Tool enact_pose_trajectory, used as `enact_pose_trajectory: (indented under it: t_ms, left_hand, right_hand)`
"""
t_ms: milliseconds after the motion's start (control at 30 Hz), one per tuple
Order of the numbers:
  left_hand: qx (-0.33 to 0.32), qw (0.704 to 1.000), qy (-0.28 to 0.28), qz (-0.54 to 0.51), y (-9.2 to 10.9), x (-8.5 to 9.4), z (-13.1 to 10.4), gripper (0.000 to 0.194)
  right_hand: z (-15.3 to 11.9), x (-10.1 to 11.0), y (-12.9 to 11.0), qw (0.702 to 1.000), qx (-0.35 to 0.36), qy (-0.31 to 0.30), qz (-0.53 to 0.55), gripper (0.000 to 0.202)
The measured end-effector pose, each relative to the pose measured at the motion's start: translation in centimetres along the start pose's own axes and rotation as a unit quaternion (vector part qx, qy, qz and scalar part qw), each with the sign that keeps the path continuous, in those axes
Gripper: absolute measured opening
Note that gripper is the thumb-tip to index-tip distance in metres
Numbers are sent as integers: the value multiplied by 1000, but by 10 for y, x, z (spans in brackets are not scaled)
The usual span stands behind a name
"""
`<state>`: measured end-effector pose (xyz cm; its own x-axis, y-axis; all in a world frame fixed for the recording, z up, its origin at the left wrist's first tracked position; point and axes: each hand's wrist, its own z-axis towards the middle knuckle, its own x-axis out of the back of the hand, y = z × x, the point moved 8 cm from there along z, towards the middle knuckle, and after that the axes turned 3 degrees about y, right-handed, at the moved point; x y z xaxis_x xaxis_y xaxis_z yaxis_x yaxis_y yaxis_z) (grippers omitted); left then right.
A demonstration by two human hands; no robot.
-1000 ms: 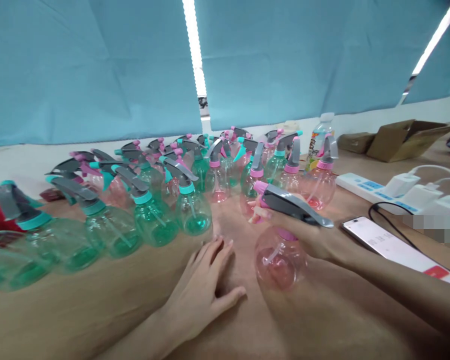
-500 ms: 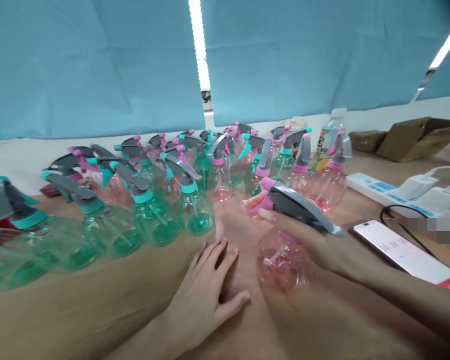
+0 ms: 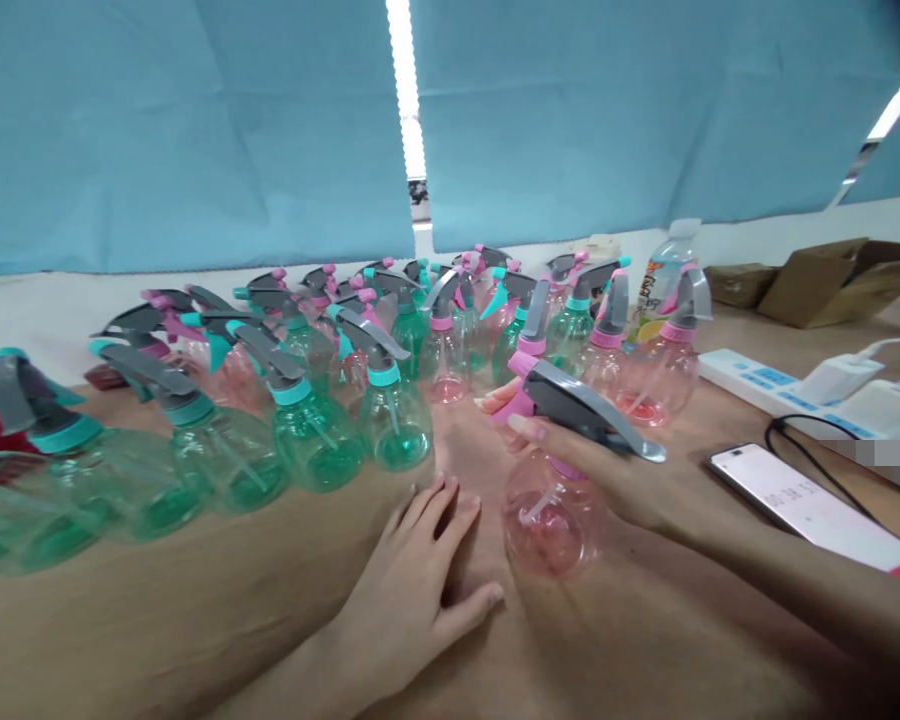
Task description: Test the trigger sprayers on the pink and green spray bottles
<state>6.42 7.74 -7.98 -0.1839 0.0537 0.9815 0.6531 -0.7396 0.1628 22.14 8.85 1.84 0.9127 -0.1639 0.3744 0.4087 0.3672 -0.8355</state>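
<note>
- Head view, work surface: the brown table spans the foreground; its near part is bare around the left forearm, and shading falls below the held bottle.
- Head view, right hand: the right hand is clamped on the neck and trigger area of the pink spray bottle, thumb on the near side, fingers on the far side.
- Head view, held unit: the bottle is located right of centre at the front of the group, nozzle directed left and away; base contact with the table cannot be confirmed.
- Head view, left hand: the left hand lies palm down on the table, fingers apart, holding nothing, near the green spray bottles.
- Head view, bottle group: green units line the left front; pink and green units stand mixed behind, toward the wall.
- Head view, right side: a white power strip carries white adapters. A lit phone lies nearer, beside a black cable.
- Head view, right rear: a clear drink bottle and a cardboard box stand on the table.
- Head view, room: a blue sheet covers the background above a white band; a bright vertical strip divides it, with another at upper right.
</note>
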Motion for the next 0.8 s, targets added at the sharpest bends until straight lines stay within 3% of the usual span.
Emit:
enact_pose_trajectory:
  t_ms: [233,400,800]
  left_hand:
    - [-1,1000,15,-8,-1,1,0,63]
    - [1,1000,13,-17,0,3,1,62]
    - [5,1000,-2,-15,1,2,2,64]
  right_hand:
    - [0,-3,-6,1000,11,-8,4,22]
    - [-1,5,2,997,-40,39,-51,24]
    - [-5,6,16,998,-46,22,-49,21]
